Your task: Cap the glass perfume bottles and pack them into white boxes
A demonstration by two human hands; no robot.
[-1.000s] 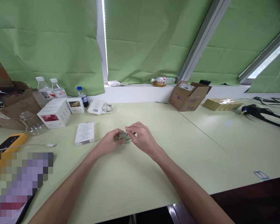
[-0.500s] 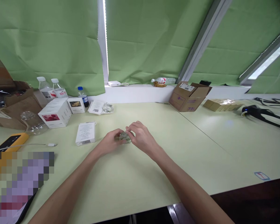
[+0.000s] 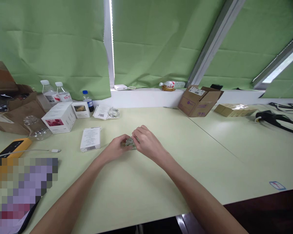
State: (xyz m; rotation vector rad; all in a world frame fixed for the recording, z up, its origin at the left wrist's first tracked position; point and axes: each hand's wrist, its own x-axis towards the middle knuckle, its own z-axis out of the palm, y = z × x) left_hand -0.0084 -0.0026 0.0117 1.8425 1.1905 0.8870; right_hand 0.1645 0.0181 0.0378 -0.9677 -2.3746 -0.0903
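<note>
A small, round, clear glass piece is between my two hands above the pale table; its exact kind does not show. My left hand is closed around its left side, thumb and fingers on the rim. Coming from the right, my right hand has its fingers bent and pinched together at the glass's upper right edge. Whatever lies in that pinch is hidden by the fingers. A white printed box lies to the left of my left hand.
At the left stand white boxes, a clear empty bottle, a yellow device with a cable and a paper bag. A flat packet lies behind. On the right are a cardboard box and a black stand.
The right fingers have shifted slightly over the glass piece. The left hand keeps its hold. The whole view has moved a little, so the surroundings sit slightly farther right.
</note>
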